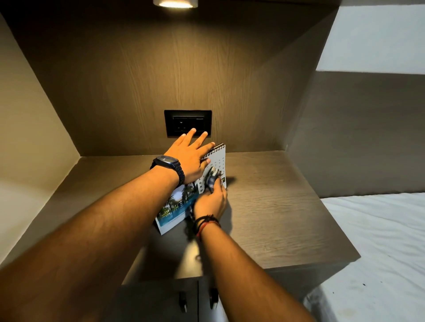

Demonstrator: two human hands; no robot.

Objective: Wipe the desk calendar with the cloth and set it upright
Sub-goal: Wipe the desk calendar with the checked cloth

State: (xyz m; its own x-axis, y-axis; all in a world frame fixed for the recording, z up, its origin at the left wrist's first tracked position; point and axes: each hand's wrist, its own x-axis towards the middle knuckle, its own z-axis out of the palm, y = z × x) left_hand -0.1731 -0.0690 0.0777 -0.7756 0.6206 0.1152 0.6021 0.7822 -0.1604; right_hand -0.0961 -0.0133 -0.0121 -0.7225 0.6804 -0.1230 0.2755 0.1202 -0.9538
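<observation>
A spiral-bound desk calendar (178, 204) stands tent-like on the dark wooden desk top (276, 206), with a palm-and-pool picture on its left half and a date grid on the right. My left hand (190, 158), with a dark watch at the wrist, lies over the calendar's top edge, fingers spread and thumb on the front page. My right hand (211, 202) presses a bunched blue-grey patterned cloth (213, 178) against the date grid. The cloth and hands hide part of the page.
A black wall socket (188, 123) sits on the back panel just behind my left hand. A lamp (175, 3) shines from above. The alcove's side walls close in left and right. A bed with a white sheet (379, 241) lies to the right; cabinet doors with handles (199, 298) are below.
</observation>
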